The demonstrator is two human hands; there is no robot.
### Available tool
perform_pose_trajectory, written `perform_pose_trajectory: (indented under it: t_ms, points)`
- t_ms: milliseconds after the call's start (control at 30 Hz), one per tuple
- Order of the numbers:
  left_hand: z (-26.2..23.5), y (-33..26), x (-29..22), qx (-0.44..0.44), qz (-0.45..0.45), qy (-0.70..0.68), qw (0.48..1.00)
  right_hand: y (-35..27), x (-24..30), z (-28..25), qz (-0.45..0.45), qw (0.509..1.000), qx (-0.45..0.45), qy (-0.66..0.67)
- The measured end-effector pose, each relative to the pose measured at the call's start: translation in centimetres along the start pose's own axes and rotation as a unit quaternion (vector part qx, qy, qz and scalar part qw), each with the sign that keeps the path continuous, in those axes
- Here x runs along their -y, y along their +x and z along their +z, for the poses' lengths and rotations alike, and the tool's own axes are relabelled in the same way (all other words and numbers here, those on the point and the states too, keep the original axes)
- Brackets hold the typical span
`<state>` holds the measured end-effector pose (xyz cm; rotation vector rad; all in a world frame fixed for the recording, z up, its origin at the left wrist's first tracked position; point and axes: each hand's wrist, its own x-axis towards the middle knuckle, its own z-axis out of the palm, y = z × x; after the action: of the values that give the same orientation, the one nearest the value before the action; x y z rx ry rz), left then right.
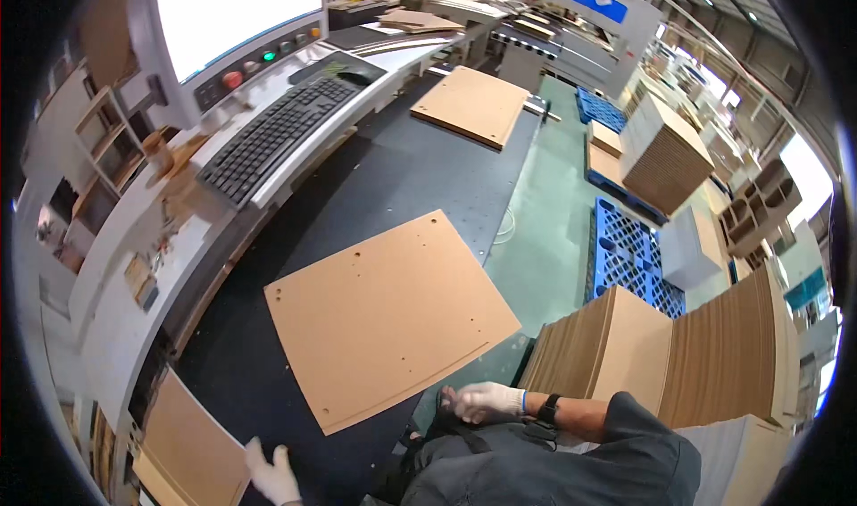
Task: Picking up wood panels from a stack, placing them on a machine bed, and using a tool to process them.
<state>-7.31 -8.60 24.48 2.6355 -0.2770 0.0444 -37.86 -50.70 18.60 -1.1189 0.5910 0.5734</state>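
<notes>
A tan drilled panel (384,319) lies at a slant on the dark worktable (308,216) in front of me. It has small holes along its edges and a groove near its near side. At the lower left my left hand (272,475), in a white glove, is at the edge of another tan panel (192,439), thumb and fingers apart. Whether the fingertips press on that edge I cannot tell. My right hand (482,402), gloved with bare fingertips, is by my body just off the drilled panel's near corner. Its fingers are curled, with nothing visible in them.
Farther along the table lie more tan panels (473,104). A keyboard (281,136) and a lit monitor (237,15) with buttons stand on the left console. Tall panel stacks (638,336) rise close on my right. Blue pallets (625,247) sit on the green floor; a large machine (571,24) stands beyond.
</notes>
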Motion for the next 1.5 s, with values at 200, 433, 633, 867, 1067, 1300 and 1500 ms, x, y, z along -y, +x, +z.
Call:
perform_pose_trajectory:
  t_ms: [200, 433, 633, 867, 1067, 1300, 1500]
  points:
    - [11.0, 3.5, -15.5, 0.110, 0.130, -0.089, 0.981, 3.1, 1.0, -4.5, -0.199, 0.886, -0.188, 0.374]
    - [16.9, 6.6, -23.0, 0.031, 0.066, -0.074, 0.995, 0.0, 6.8, -12.5, -0.313, 0.891, -0.278, 0.174]
    - [22.7, 7.6, -30.7, 0.201, -0.246, -0.609, 0.726, -6.8, 14.9, -24.2, -0.372, 0.871, -0.305, 0.102]
    - [29.8, 5.7, -45.2, 0.316, -0.319, -0.705, 0.549, -12.0, 21.8, -39.6, -0.369, 0.879, -0.281, 0.111]
    - [35.0, 8.5, -54.6, 0.222, -0.307, -0.706, 0.598, -9.4, 25.5, -50.1, -0.364, 0.877, -0.221, 0.223]
    - [41.2, 14.0, -65.2, 0.149, -0.317, -0.712, 0.609, -4.0, 34.2, -64.1, -0.334, 0.886, -0.280, 0.159]
    - [46.8, 19.7, -73.7, 0.093, -0.280, -0.536, 0.791, -1.8, 41.5, -74.1, -0.234, 0.914, -0.296, 0.145]
